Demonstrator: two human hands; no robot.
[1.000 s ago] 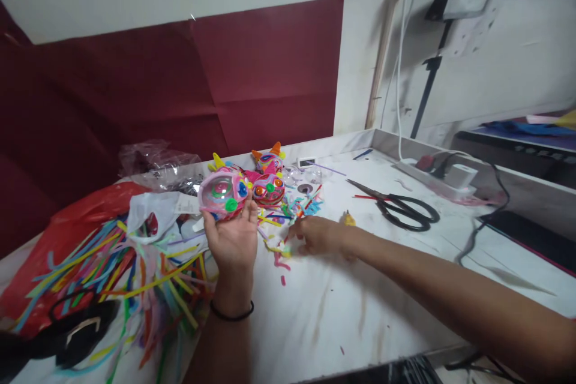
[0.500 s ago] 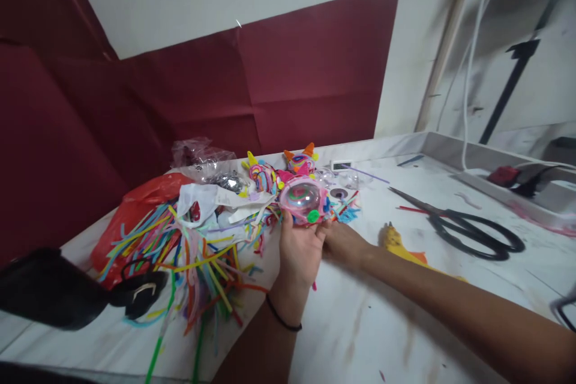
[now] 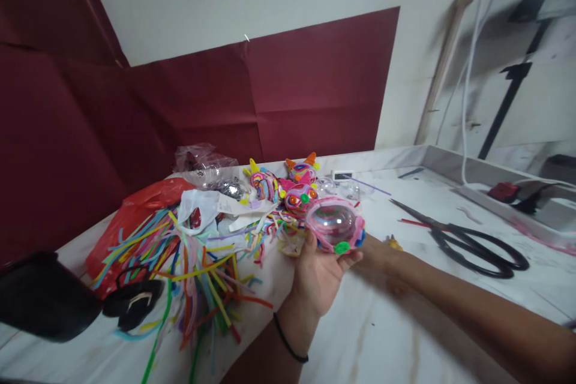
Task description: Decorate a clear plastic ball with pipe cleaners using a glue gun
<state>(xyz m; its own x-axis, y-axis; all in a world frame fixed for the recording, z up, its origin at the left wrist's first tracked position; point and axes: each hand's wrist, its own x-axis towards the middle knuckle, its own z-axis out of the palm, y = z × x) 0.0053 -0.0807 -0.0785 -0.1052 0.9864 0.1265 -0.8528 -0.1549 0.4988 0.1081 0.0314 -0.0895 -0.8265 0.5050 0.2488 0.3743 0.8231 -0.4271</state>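
Note:
In my left hand [image 3: 317,276] is a clear plastic ball [image 3: 332,222], rimmed with fuzzy pink pipe cleaner and bearing a green button-like piece and blue bits. Its fingers and thumb close around the lower side of the ball. Behind and to the right of it is my right hand [image 3: 371,255], its fingers hidden, so whether it touches the ball cannot be made out. Just beyond the ball lie several balls wrapped in coloured pipe cleaner, among them a pink one [image 3: 299,198] with orange eyes and one with orange ears [image 3: 302,170].
Loose pipe cleaners [image 3: 211,276] and a red plastic bag [image 3: 153,193] spread over the left side. Large black scissors [image 3: 477,240] lie at right, near a yellow tool [image 3: 395,244] mostly covered by my forearm. A white tray [image 3: 495,192] holds cords behind.
My left hand has carried the clear ball right and nearer to me, uncovering the pink ball with orange eyes. My right forearm now covers most of the yellow tool.

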